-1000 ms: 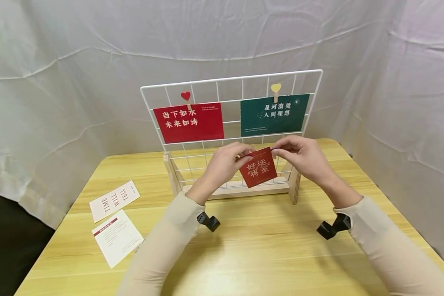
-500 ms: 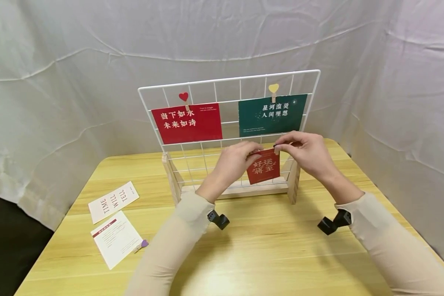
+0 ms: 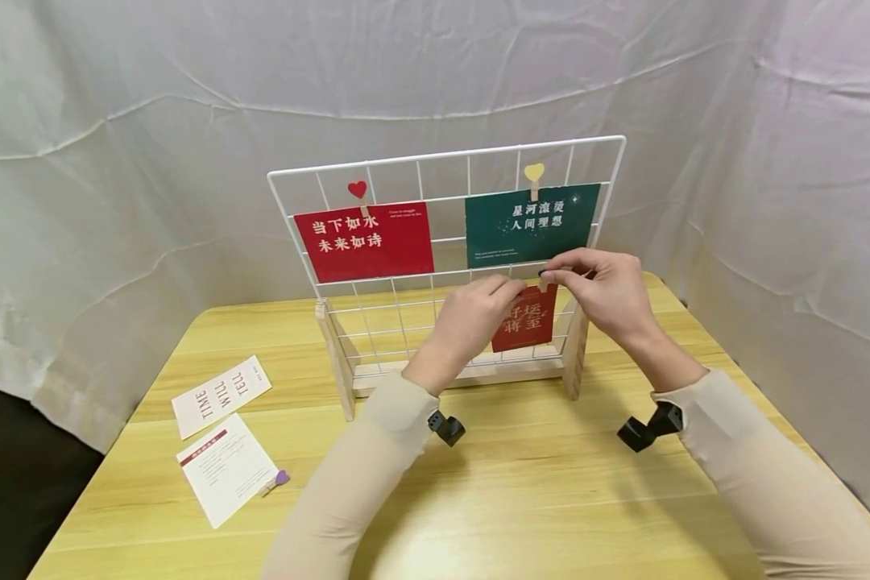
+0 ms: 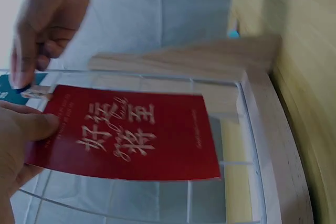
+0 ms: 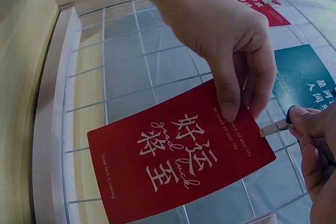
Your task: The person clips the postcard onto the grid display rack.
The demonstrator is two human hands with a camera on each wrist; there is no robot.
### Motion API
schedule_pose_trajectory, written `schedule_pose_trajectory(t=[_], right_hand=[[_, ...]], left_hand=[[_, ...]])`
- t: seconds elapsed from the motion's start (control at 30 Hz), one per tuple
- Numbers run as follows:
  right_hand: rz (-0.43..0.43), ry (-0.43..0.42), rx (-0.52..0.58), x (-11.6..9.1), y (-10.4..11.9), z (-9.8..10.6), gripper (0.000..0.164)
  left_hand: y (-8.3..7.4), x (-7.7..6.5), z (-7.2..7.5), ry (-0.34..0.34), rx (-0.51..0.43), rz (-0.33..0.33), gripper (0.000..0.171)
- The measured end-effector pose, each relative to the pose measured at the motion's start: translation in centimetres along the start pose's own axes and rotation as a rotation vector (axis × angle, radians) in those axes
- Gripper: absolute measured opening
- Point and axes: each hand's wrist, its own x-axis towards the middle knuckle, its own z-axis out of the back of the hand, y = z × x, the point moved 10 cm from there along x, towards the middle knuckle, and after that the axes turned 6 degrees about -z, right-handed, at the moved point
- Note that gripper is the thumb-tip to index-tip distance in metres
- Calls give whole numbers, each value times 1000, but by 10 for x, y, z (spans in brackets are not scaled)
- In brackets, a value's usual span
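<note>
My left hand point(image 3: 474, 318) pinches a small red card point(image 3: 525, 326) by its top edge, thumb in front. The card has pale lettering and stands before the lower right of a white wire grid rack point(image 3: 445, 155). My right hand point(image 3: 609, 294) pinches a small wooden clothespin point(image 5: 275, 127) with a dark blue top. In the right wrist view the clothespin's tip meets the card's top edge near a corner. Whether it also bites a grid wire, I cannot tell. Just above hangs a green card point(image 3: 532, 227), pegged with a yellow-heart clothespin point(image 3: 534, 179).
A larger red card point(image 3: 366, 242) hangs at the rack's upper left under a red-heart clothespin point(image 3: 359, 195). The rack stands on a wooden base point(image 3: 507, 372). On the table's left lie two white cards, one lettered card point(image 3: 221, 396) and one printed card point(image 3: 228, 470), beside a purple-heart clothespin point(image 3: 275, 482).
Both hands have moved the small red card rightward and slightly up toward the grid, and it has turned more upright. The purple-heart clothespin has come into sight from behind the left sleeve.
</note>
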Motion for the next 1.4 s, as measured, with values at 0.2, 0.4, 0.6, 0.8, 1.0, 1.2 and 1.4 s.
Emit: schedule_pose_trajectory(t=[0.2,0.4,0.6,0.8,1.0,1.2,1.4], right_hand=[[4,-9,8,1,1,1,9],[12,-23,5,2,0,0,9],[36,-58,-54,0,0,-3,8],[115,-112,-135,-3,4,-9,6],[161,-130,-172,-4,8,-12,5],[180,-124,-207,-4,10,-16,5],[216,-136,-226,-6,13,-19,5]], left_hand=[[-8,-2,1,-93,100,-56,25],[-9,-2,-2,-144,110,-33,21],[-12,-5,-5,-170,143,-1,19],[-12,-8,-6,-209,153,41,15],[-10,-6,-5,-221,158,76,16],[-9,-4,-6,-202,168,82,17],[-11,-5,-10,-210,199,67,17]])
